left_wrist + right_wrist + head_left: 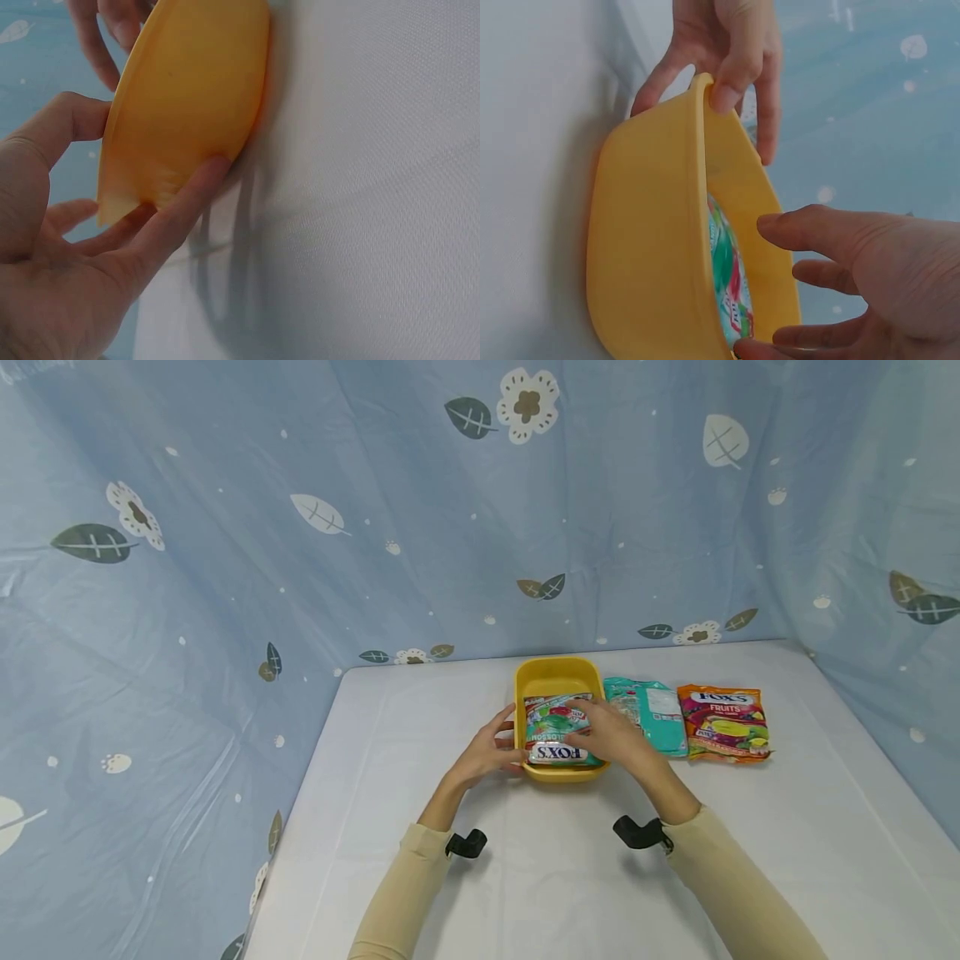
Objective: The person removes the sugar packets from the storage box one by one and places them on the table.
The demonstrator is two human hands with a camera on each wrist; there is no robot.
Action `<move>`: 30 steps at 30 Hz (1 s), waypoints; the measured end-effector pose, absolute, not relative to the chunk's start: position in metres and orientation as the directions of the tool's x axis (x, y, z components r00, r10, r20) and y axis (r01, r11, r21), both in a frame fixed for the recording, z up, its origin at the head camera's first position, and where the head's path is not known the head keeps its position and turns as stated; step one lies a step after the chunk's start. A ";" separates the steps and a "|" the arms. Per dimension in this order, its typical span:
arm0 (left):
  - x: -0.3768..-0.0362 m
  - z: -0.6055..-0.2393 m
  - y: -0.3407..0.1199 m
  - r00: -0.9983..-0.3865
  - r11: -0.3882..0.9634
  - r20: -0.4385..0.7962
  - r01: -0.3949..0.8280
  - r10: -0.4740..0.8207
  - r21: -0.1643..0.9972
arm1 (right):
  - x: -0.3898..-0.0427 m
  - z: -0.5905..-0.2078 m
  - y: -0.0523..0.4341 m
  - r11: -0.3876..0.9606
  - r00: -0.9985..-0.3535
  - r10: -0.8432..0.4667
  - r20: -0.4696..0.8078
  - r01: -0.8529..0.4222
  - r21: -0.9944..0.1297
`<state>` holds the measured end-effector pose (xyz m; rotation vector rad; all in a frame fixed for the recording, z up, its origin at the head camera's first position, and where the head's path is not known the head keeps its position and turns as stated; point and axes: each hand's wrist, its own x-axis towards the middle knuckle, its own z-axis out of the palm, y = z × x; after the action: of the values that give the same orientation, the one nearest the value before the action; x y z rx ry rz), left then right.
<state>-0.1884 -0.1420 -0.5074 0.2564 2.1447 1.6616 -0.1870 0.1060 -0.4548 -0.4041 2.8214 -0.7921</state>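
A yellow plastic basin (558, 670) stands on the white table, with a green Fox's candy bag (553, 731) lying inside it. My left hand (486, 753) grips the basin's near left corner; in the left wrist view that hand (97, 247) has its fingers on the basin's outer wall (195, 90) and rim. Over the candy bag, my right hand (611, 731) has its fingers spread. From the right wrist, the right hand (870, 277) shows loosely bent fingers at the basin's opening, and part of the candy bag (726, 259) is visible. Whether a fingertip touches the bag, I cannot tell.
Right of the basin lies a teal candy bag (663, 722), back side up and partly behind the right hand. Beside it is an orange Fox's Fruits bag (723, 724). A blue patterned curtain (450, 527) hangs along the back and sides of the table (525, 885).
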 end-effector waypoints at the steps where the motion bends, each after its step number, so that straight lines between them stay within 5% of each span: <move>1: -0.188 -0.507 -0.142 -0.898 0.270 -0.207 -0.105 0.388 0.957 | -0.187 -0.455 0.105 0.823 -0.947 -0.302 -0.109 -0.201 -0.531; 30: -0.189 -0.510 -0.141 -0.898 0.232 -0.209 -0.124 0.388 0.965 | -0.186 -0.463 0.086 0.814 -0.953 -0.215 -0.211 -0.056 -0.579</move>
<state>-0.1890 -0.1407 -0.5096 0.2420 2.1054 1.7068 -0.1861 0.0856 -0.4633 -0.2082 2.7317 -0.8598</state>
